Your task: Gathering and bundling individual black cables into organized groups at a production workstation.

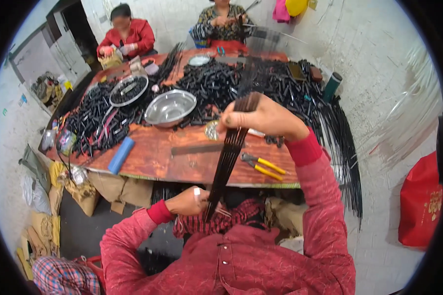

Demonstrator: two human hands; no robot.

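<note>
A bundle of thin, long black strands (228,155) slants between my two hands over the table's near edge. My right hand (268,117) is closed around its upper part, thumb across the front. Lower down, close to my lap, my left hand (186,201) is closed at the bundle's lower end; a white wrap shows on one finger. Above my right hand the strands fan out and blur toward the far side. Yellow-handled pliers (265,166) lie on the table below my right hand. A flat dark strip (194,149) rests left of the bundle.
The reddish wooden table (150,140) carries heaps of short black pieces (206,81), a metal bowl (170,109), a round sieve (114,102) and a blue roll (120,155). Long black rods (342,142) hang off its right edge. Two people (128,37) work opposite. A red bag (418,206) is at right.
</note>
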